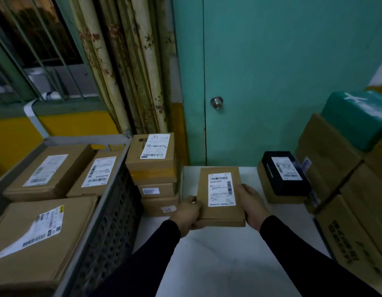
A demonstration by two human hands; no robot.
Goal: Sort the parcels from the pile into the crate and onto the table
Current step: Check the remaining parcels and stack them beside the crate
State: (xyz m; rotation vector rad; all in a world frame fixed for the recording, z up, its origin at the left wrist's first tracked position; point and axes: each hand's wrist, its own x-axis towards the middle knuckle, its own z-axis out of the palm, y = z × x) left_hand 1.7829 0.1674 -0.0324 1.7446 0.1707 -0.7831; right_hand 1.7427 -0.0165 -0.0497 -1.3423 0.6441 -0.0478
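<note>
White table [218, 264] | both hands grip flat parcel [220, 213]: left hand [187, 213], right hand [253, 205]

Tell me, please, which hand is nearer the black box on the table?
Right. The right hand grips the flat cardboard parcel beside the black box; the left hand holds the parcel's far side.

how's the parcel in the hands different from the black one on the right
The held parcel is brown cardboard, flat and thin; the black parcel is dark and looks thicker. The left hand and right hand grip the held parcel, while the black parcel rests on a brown box. Both carry white barcode labels.
</note>
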